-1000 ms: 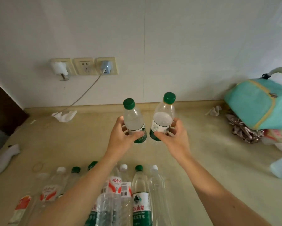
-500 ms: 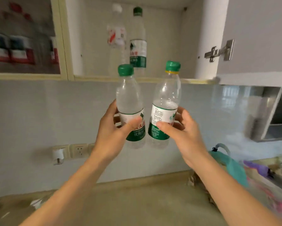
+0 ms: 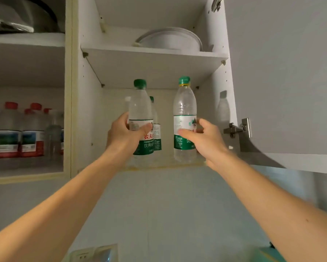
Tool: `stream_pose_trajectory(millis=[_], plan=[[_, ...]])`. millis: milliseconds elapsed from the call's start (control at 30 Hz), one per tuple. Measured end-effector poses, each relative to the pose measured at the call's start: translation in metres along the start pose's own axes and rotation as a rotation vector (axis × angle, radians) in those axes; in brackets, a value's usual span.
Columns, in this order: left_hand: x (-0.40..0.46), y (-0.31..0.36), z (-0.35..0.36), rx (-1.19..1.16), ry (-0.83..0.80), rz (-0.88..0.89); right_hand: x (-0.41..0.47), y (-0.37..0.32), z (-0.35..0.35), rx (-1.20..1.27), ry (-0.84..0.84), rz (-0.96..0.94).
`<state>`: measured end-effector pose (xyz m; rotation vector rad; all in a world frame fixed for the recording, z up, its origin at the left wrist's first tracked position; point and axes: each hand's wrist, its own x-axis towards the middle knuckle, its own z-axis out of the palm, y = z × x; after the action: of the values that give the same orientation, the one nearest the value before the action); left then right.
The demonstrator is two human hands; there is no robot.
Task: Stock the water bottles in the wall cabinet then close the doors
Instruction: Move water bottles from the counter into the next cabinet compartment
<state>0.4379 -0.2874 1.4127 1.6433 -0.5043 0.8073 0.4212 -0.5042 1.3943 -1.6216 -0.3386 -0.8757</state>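
Two clear plastic bottles with green caps and green-white labels are held upright at the mouth of the open wall cabinet (image 3: 87,114): the left hand (image 3: 125,134) is wrapped around the left bottle (image 3: 141,118), the right hand (image 3: 206,140) around the right bottle (image 3: 184,120). Behind the left one stand two more bottles (image 3: 156,125) on the lower shelf, and a round white basin (image 3: 170,39) sits on the flat shelf above.

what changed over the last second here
Both hands rose from above the counter to the open cabinet's lower shelf. The left hand and its green-capped bottle and the right hand and its bottle are now at the shelf opening. The view tilted up with them. Unchanged: both grips, and the door is open.
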Motion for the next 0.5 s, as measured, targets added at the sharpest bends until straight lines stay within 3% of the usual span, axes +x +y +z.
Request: stream_pose_trajectory(millis=[233, 500], plan=[[0.038, -0.018, 0.029, 0.172, 0.051, -0.030, 0.037, 0.031, 0.003, -0.144, -0.045, 0.045], [0.050, -0.033, 0.076, 0.126, 0.004, -0.037, 0.062, 0.049, 0.006, -0.329, -0.074, 0.051]])
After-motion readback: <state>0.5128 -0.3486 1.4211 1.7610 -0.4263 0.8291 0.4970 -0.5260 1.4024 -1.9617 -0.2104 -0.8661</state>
